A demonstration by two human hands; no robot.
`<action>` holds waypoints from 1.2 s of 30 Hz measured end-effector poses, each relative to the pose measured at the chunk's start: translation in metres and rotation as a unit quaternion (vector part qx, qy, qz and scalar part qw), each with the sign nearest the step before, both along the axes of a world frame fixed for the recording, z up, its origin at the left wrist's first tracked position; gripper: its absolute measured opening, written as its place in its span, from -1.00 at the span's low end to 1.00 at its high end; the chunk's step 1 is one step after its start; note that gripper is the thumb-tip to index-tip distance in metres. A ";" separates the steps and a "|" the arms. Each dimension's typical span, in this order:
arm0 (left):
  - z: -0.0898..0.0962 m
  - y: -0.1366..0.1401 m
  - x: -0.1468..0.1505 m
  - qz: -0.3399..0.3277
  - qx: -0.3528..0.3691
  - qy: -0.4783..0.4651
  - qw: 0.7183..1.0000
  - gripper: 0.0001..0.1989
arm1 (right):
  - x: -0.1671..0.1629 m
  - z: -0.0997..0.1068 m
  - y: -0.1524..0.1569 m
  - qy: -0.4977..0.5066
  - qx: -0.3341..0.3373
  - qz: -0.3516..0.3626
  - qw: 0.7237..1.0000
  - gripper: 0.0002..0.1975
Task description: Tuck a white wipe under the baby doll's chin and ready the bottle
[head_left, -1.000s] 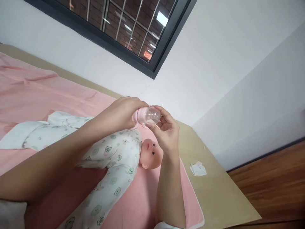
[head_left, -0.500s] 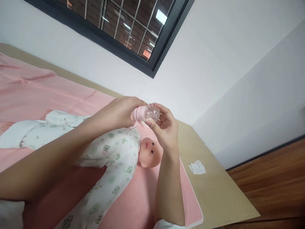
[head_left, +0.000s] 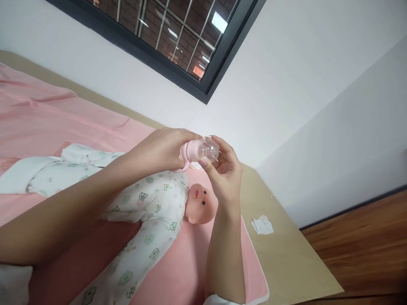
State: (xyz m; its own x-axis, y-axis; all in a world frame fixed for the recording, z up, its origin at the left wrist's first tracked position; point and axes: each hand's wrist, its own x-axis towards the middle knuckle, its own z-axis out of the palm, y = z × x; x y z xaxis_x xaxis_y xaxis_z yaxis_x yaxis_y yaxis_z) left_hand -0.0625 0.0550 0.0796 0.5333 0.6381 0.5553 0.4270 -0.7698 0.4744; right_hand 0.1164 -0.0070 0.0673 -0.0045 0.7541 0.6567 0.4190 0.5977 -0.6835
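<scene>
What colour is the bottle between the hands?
The bottle is pale pink at the left hand, clear at the right hand; see the head view.

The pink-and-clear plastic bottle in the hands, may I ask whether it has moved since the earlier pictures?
Yes, slightly: the bottle has shifted rightward in the view, judged against the lower corner of the dark window frame.

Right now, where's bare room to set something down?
Bare tabletop lies between pink cloth and the table's edge, around the white scrap; bare cloth between doll and right forearm. Crowded: left hand and right hand on the bottle.
</scene>
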 end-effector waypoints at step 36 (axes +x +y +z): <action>0.002 0.021 -0.016 0.102 -0.062 0.055 0.991 -0.65 | 0.092 -0.023 0.039 0.047 0.034 -0.225 0.973 -0.40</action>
State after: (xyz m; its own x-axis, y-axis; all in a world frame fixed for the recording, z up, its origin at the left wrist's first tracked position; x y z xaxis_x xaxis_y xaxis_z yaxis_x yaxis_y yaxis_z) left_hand -0.0786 0.0755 0.0821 0.4383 0.7993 0.4111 0.6226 -0.5999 0.5025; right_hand 0.2082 0.0317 0.0446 0.3784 0.6212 0.6862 0.5858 0.4132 -0.6971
